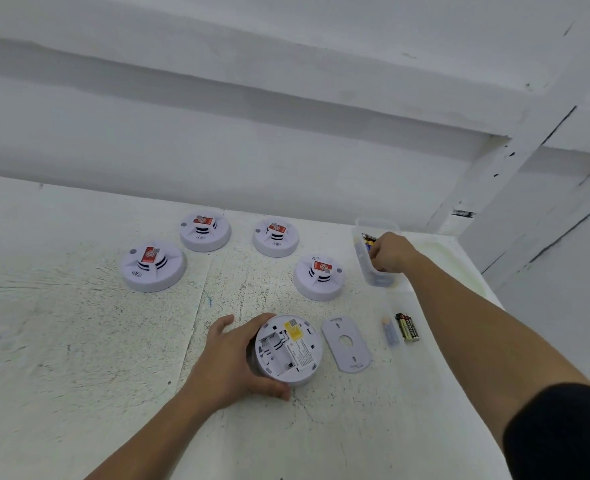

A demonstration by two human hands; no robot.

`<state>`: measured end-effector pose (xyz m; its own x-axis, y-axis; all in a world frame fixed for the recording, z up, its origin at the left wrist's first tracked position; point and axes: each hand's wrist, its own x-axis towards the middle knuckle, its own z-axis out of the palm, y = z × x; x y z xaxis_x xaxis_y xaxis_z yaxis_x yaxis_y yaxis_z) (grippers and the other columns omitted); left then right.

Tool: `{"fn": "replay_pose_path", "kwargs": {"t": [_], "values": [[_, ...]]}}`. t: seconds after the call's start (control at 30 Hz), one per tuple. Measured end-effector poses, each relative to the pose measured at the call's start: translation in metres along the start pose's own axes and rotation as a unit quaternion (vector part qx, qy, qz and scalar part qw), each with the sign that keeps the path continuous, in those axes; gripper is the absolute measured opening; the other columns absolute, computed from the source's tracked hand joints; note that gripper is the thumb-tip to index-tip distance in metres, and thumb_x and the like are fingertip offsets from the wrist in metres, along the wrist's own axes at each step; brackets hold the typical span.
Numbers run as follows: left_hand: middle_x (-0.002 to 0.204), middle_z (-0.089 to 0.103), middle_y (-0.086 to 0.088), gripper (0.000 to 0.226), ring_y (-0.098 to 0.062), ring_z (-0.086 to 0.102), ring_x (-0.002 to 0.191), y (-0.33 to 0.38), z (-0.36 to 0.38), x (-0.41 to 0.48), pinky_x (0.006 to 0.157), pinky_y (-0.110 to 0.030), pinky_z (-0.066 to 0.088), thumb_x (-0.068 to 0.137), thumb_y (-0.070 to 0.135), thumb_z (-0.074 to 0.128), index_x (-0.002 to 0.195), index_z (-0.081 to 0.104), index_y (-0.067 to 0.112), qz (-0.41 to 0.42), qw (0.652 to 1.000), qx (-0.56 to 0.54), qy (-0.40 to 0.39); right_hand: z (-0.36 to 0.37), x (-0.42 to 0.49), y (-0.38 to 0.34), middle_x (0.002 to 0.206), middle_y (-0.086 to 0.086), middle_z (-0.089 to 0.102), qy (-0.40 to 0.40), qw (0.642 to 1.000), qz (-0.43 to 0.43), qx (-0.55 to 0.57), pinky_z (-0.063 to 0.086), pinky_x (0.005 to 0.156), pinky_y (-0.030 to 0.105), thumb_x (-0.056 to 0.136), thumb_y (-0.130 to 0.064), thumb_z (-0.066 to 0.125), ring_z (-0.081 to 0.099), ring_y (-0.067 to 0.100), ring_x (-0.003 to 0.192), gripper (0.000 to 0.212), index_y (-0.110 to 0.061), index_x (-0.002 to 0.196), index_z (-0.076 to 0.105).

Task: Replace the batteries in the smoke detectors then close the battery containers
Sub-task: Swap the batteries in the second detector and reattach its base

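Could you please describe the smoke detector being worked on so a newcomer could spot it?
On the white table, look nearest the person, where the left hand grips a smoke detector. It alone lies upside down, showing an empty battery bay and yellow label; the other four detectors sit face up with red stickers.

Batteries (407, 327) right of cover plate (346, 342)
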<state>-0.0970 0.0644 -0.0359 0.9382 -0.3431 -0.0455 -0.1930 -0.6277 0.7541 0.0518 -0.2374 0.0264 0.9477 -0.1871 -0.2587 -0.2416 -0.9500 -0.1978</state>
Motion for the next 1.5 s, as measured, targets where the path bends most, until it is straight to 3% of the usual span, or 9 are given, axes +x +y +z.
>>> {"fn": "replay_pose_path", "kwargs": {"t": [0.23,0.3,0.53,0.73,0.9,0.97,1.13,1.27,1.5], "values": [[0.089,0.04,0.063,0.09,0.044,-0.003,0.093,0.01,-0.005,-0.004,0.104,-0.021,0.004,0.034,0.058,0.085,0.106,0.03,0.059,0.0,1.0,-0.014,-0.009,0.005,0.007,-0.005,0.067,0.005,0.05,0.014,0.999,-0.034,-0.032,0.029,0.048,0.018,0.084,0.007,0.044,0.041,0.014,0.057,0.024,-0.007,0.068,0.054],[0.092,0.041,0.061,0.091,0.039,0.003,0.094,0.01,-0.005,-0.004,0.106,-0.022,0.006,0.032,0.061,0.084,0.105,0.031,0.06,-0.005,1.0,-0.012,-0.01,0.007,0.007,-0.004,0.064,-0.002,0.043,0.013,0.997,-0.055,-0.046,0.025,0.049,0.018,0.087,0.005,0.043,0.038,0.013,0.058,0.03,-0.014,0.063,0.042],[0.094,0.046,0.052,0.091,0.022,0.01,0.097,0.009,-0.005,-0.005,0.109,-0.025,0.01,0.026,0.068,0.078,0.104,0.031,0.064,-0.015,0.999,-0.03,-0.001,0.005,0.004,0.0,0.061,-0.002,0.039,0.003,0.995,-0.08,-0.064,0.024,0.05,0.018,0.085,0.006,0.044,0.034,0.013,0.057,0.032,-0.015,0.06,0.041],[0.099,0.042,0.049,0.099,0.021,0.011,0.102,0.01,-0.007,-0.005,0.105,-0.022,0.007,0.022,0.077,0.069,0.11,0.026,0.061,-0.007,1.0,-0.027,-0.005,0.002,0.0,0.009,0.072,0.001,0.056,0.044,0.983,-0.033,0.177,0.044,0.053,0.024,0.074,0.008,0.058,0.051,0.019,0.061,0.024,-0.012,0.086,0.055],[0.104,0.039,0.047,0.101,0.024,0.008,0.099,0.008,-0.007,-0.004,0.107,-0.022,0.006,0.021,0.083,0.064,0.111,0.024,0.061,-0.001,1.0,-0.024,-0.009,-0.006,-0.018,0.01,0.077,0.015,0.062,0.172,0.892,0.029,0.416,0.054,0.07,0.042,0.077,0.002,0.065,0.062,0.026,0.056,0.025,-0.015,0.088,0.05],[0.105,0.036,0.047,0.101,0.03,0.005,0.098,0.008,-0.007,-0.004,0.107,-0.023,0.006,0.021,0.084,0.062,0.112,0.024,0.06,0.004,1.0,-0.016,-0.011,-0.011,-0.034,0.0,0.077,0.01,0.062,0.203,0.858,0.008,0.471,0.055,0.074,0.045,0.078,0.0,0.065,0.064,0.028,0.06,0.027,-0.021,0.086,0.05],[0.107,0.038,0.046,0.114,0.017,0.003,0.101,-0.001,-0.003,-0.001,0.113,-0.031,0.007,0.021,0.089,0.06,0.124,0.025,0.056,0.003,1.0,-0.007,-0.01,-0.001,-0.1,-0.038,0.085,0.015,0.068,0.163,0.845,-0.088,0.502,0.056,0.069,0.035,0.08,0.0,0.066,0.068,0.028,0.074,0.027,-0.018,0.094,0.053],[0.105,0.037,0.046,0.114,0.041,0.001,0.099,-0.001,-0.002,0.0,0.112,-0.027,0.004,0.025,0.085,0.062,0.129,0.03,0.048,0.033,0.999,-0.002,-0.004,0.037,-0.145,-0.065,0.085,0.0,0.069,0.092,0.877,-0.14,0.45,0.057,0.075,0.03,0.08,-0.003,0.068,0.069,0.016,0.077,0.037,-0.028,0.107,0.064],[0.096,0.055,0.043,0.092,0.024,0.042,0.107,-0.008,0.004,0.002,0.113,-0.028,0.004,0.033,0.081,0.07,0.114,0.034,0.058,0.064,0.998,-0.012,-0.013,0.095,-0.18,-0.088,0.086,-0.01,0.069,0.096,0.915,-0.179,0.348,0.05,0.074,0.014,0.081,-0.012,0.068,0.064,0.004,0.083,0.022,-0.025,0.097,0.066]]}}
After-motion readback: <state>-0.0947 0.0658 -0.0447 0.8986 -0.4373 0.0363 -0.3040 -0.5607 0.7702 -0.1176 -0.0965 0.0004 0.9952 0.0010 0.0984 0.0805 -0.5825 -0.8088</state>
